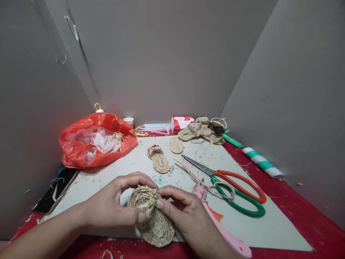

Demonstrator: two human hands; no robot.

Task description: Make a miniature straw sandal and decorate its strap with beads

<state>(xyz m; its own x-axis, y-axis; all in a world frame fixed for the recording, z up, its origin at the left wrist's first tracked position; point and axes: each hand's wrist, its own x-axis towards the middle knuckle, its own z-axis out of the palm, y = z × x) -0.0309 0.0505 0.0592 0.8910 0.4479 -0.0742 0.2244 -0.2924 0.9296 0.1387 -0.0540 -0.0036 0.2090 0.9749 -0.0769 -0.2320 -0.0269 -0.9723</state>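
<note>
Nearest, to the left of the scissors [215,174] and closer than them, a woven straw slipper [158,229] is held in both hands over the near edge of a pale board [275,230]. The left hand [106,203] curls its fingers round the coiled upper, thumb pressed on the front; the right hand [188,217] pinches the upper's right edge between thumb and forefinger. Just nearer than the scissors lies a pink-handled tool [229,235]; a straw cord [192,175] runs along their left side. Left of their blades rests a beaded slipper [159,162], with a red bag [78,154] farther left. Beyond the scissors come an oval sole [176,145], a woven heap [192,132] and a tissue box [176,125].
</note>
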